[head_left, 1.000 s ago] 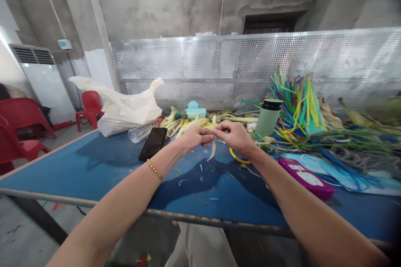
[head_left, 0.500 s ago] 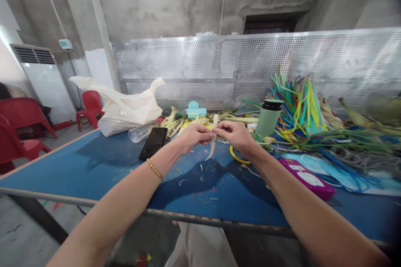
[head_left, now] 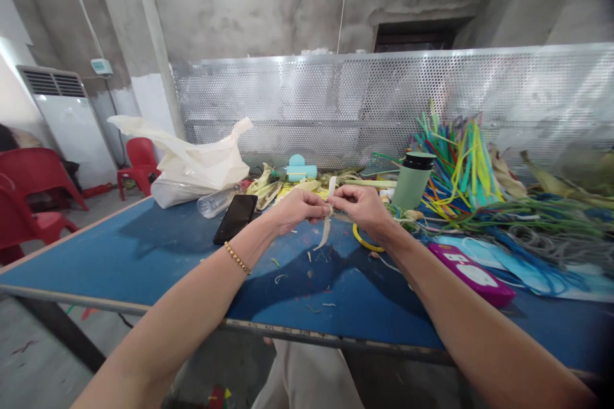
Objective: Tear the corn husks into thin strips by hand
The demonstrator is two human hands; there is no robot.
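Note:
A pale, narrow strip [head_left: 325,234], which looks like corn husk, hangs between my two hands above the blue table [head_left: 192,281]. My left hand [head_left: 302,209] pinches it from the left with thumb and forefinger. From the other side my right hand [head_left: 361,206] grips the same strip, fingertips nearly touching those of the left. One end of the strip pokes up above the fingers and the other curls down below. Small pale scraps lie on the table beneath. Just below my right hand is a yellow ring [head_left: 367,239].
Left of my hands lie a black phone [head_left: 235,218], a clear plastic bottle [head_left: 215,202] and a white plastic bag [head_left: 199,169]. To the right are a green tumbler [head_left: 412,182], colourful strips [head_left: 472,172], a purple box [head_left: 472,275] and blue face masks [head_left: 508,262]. Husks [head_left: 266,188] lie behind.
Hardly anything differs. Both hands hold the strip in nearly the same place, and the view has shifted very slightly.

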